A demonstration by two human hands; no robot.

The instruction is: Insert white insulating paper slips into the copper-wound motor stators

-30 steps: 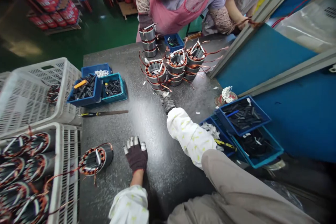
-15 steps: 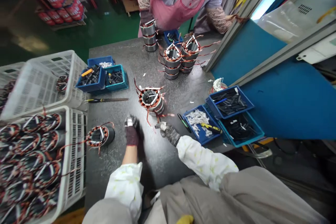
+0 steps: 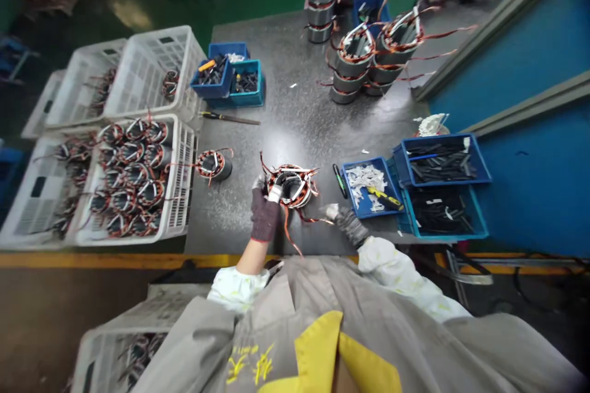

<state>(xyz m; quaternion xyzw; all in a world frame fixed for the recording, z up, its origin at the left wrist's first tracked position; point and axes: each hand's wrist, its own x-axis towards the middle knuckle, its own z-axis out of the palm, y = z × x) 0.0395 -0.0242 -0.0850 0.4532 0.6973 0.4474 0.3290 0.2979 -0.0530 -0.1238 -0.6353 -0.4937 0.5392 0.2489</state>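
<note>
A motor stator (image 3: pixel 291 187) with orange-brown windings, white ties and loose lead wires stands on the dark table in front of me. My left hand (image 3: pixel 266 214), in a dark glove with white tape on a finger, grips its left side, a finger at the rim. One lead wire (image 3: pixel 314 219) runs right from the stator to the fingertips of my right hand (image 3: pixel 349 224). Those gloved fingers are bent together at the wire's end; what exactly lies between them is too small to make out. A second stator (image 3: pixel 212 165) stands to the left.
White crates (image 3: pixel 177 209) of stators line the left. Stacked stators (image 3: pixel 351 67) stand at the back near another person. Blue bins hold white pieces (image 3: pixel 366 179) and black sleeves (image 3: pixel 437 163) on the right. A green-handled tool (image 3: pixel 340 180) and a long thin tool (image 3: pixel 230 118) lie on the table.
My left hand has moved onto the stator, which now sits nearer me. My right hand has shifted to the wire's end, right of the stator. The view has tilted down.
</note>
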